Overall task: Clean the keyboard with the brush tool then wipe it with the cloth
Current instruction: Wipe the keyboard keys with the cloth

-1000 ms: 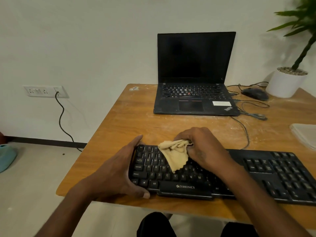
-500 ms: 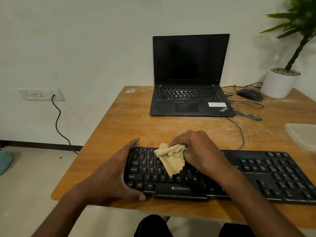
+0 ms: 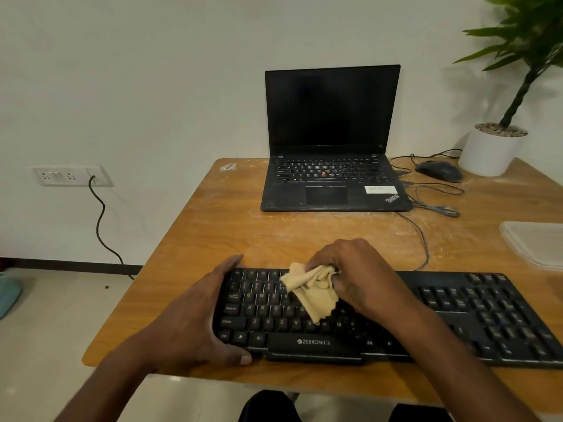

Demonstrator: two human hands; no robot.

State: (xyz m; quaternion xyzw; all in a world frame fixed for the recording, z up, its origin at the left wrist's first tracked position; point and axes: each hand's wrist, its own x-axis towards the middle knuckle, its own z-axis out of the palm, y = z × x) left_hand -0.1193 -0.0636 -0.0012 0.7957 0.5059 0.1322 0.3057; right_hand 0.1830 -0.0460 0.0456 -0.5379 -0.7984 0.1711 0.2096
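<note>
A black Zebronics keyboard (image 3: 457,318) lies along the near edge of the wooden table (image 3: 243,226). My left hand (image 3: 195,318) grips its left end, fingers over the far edge and thumb on the near edge. My right hand (image 3: 356,275) holds a crumpled beige cloth (image 3: 310,287) bunched in its fingers and presses it onto the upper left rows of keys. A corner of the cloth hangs down toward the middle letter rows. No brush tool shows in the head view.
An open black laptop (image 3: 332,178) stands at the back of the table, with a mouse (image 3: 438,170), loose cables (image 3: 432,202) and a white plant pot (image 3: 490,150) to its right. A clear plastic lid (image 3: 536,242) lies at the right edge. A wall socket (image 3: 70,175) is at left.
My right hand and the cloth have stayed on the upper left keys, shifting only slightly. The view has tilted down a little. My left hand keeps its grip.
</note>
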